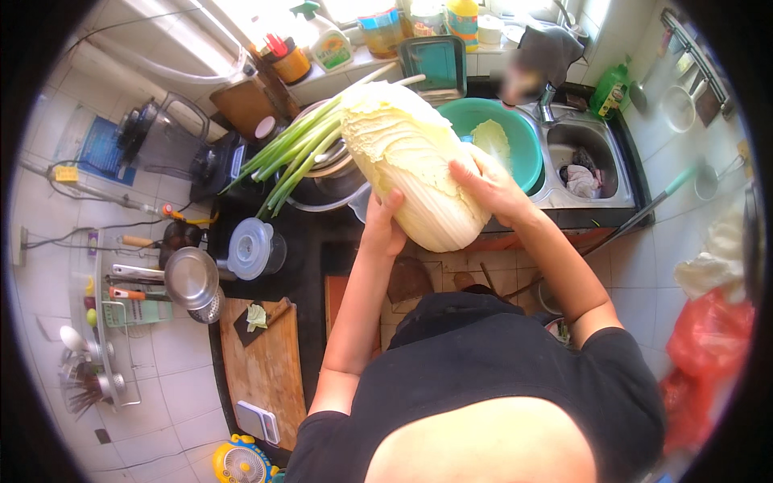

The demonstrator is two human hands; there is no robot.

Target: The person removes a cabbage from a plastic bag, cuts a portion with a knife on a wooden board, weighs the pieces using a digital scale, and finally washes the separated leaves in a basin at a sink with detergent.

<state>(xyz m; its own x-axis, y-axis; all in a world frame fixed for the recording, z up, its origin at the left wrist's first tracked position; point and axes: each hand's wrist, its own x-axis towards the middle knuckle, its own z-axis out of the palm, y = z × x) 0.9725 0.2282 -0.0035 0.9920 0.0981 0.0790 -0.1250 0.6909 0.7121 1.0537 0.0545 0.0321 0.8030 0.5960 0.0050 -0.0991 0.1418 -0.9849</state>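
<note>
A large napa cabbage [416,163] is held up between both hands, near the counter's edge and the sink. My left hand [383,223] grips its lower left side, thumb on the leaves. On its right side lies my right hand [492,184], fingers partly hidden. Behind the cabbage, green onions [308,142] rest over metal bowls [326,181]. A green plastic basin [525,145] with a loose cabbage leaf [492,140] in it sits at the sink. On the wooden cutting board [259,368] lie a cleaver [246,329] and a cabbage piece [256,316].
A stainless sink [616,145] holds a wet cloth-like item. At the left stand a lidded plastic container [250,247], a blender jug [172,142] and hanging pans [192,278]. A kitchen scale [258,421] lies on the board. Bottles line the windowsill.
</note>
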